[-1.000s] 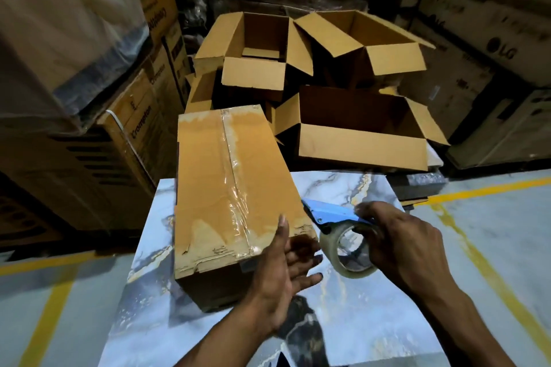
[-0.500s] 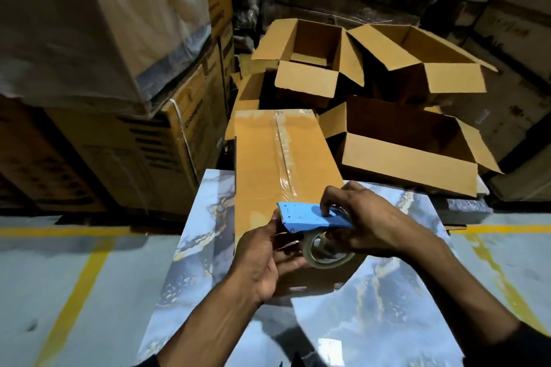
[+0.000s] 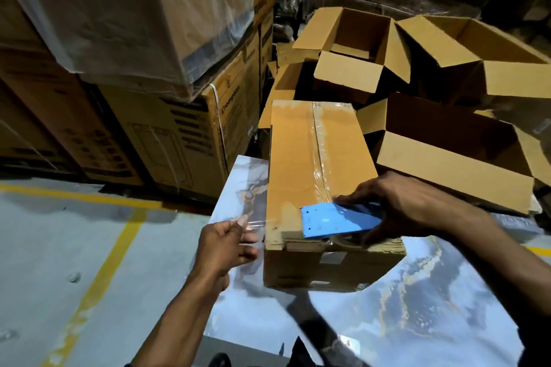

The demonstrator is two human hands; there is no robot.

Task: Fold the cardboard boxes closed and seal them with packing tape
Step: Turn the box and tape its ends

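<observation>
On my feed, a closed cardboard box [image 3: 316, 164] lies on the marble-patterned table [image 3: 417, 301], clear tape already running lengthwise down its top seam. The right hand [image 3: 399, 205] grips a blue tape dispenser [image 3: 337, 222] against the box's near top edge, fingers curled over the blue plate; the tape roll beneath looks mostly hidden by the hand, so I cannot make it out clearly. Just off the box's left near corner, the left hand [image 3: 223, 244] pinches the free end of a clear tape strip [image 3: 256, 225] between thumb and fingertips, the strip stretched across to the dispenser. Beyond the table, open empty boxes [image 3: 447, 158] sit with flaps raised, and printed cartons [image 3: 179, 134] are stacked at left.
</observation>
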